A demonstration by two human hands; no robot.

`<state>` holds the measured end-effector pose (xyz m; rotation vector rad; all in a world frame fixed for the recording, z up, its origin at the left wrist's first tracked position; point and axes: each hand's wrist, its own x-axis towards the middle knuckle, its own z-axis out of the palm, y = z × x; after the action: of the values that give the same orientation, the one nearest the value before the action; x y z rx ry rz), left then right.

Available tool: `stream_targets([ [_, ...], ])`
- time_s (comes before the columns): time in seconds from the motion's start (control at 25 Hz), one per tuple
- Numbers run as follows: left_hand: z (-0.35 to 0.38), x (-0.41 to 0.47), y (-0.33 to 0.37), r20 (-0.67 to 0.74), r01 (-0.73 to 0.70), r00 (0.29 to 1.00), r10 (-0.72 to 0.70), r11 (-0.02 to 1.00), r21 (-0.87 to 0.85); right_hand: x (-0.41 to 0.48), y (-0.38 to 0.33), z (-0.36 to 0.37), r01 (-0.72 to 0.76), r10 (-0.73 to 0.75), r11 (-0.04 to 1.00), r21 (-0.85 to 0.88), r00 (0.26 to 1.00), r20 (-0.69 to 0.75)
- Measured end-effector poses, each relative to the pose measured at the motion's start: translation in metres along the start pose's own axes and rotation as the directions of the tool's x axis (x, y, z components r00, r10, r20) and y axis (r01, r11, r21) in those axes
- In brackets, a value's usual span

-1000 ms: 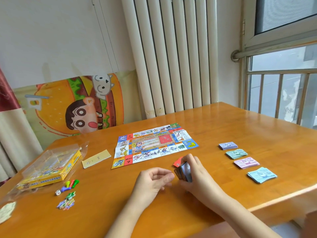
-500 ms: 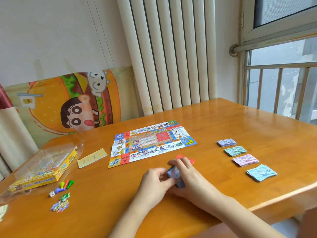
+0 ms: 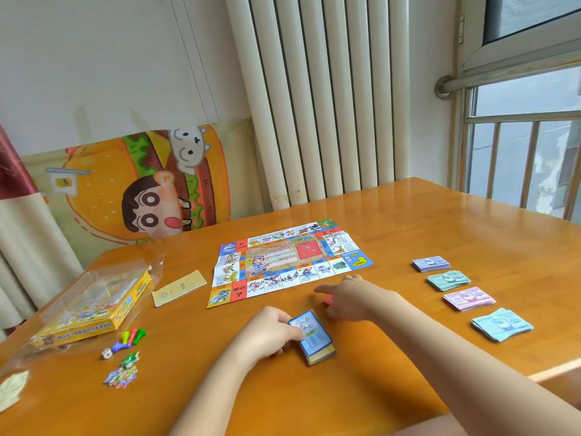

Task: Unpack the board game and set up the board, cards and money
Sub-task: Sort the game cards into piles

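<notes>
The unfolded game board lies flat in the middle of the wooden table. My left hand grips the left edge of a blue-faced card deck that lies on the table in front of the board. My right hand reaches over a small red card pile just behind the deck, fingers stretched out and mostly hiding it. To the right sit piles of money in a row: purple, green, pink and light blue.
The yellow game box in clear wrap sits at the left. Near it lie coloured pawns, a die, small printed tokens and a pale slip. A radiator and a window stand behind the table.
The blue deck went from upright in my right hand to flat on the table under my left hand. My right hand let go and moved back to the red cards.
</notes>
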<state>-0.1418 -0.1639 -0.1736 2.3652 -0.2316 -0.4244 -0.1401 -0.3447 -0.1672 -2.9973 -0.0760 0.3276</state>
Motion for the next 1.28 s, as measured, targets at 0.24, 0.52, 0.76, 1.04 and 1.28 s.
stream_targets([
  [0.24, 0.004, -0.006, 0.005, 0.097, -0.108, 0.992, 0.083, 0.95, 0.292, -0.008, 0.004, -0.006, -0.009, 0.012, 0.999, -0.051, 0.998, 0.059],
  [0.52, 0.027, -0.005, 0.036, 0.176, -0.236, 0.969, 0.175, 0.868, 0.437, -0.046, 0.037, -0.007, -0.035, 0.034, 0.998, -0.061, 0.999, -0.02],
  [0.76, 0.066, -0.003, 0.064, 0.221, -0.402, 0.913, 0.342, 0.84, 0.365, -0.081, 0.067, -0.005, -0.195, 0.19, 0.978, -0.074, 0.979, -0.067],
  [1.04, 0.089, -0.002, 0.082, 0.194, -0.435, 0.899, 0.392, 0.849, 0.299, -0.097, 0.074, 0.003, -0.292, 0.283, 0.954, -0.062, 0.951, -0.124],
  [1.28, 0.086, -0.005, 0.083, 0.242, -0.439, 0.895, 0.375, 0.837, 0.327, -0.095, 0.072, -0.018, -0.228, 0.204, 0.965, -0.129, 0.964, -0.171],
])
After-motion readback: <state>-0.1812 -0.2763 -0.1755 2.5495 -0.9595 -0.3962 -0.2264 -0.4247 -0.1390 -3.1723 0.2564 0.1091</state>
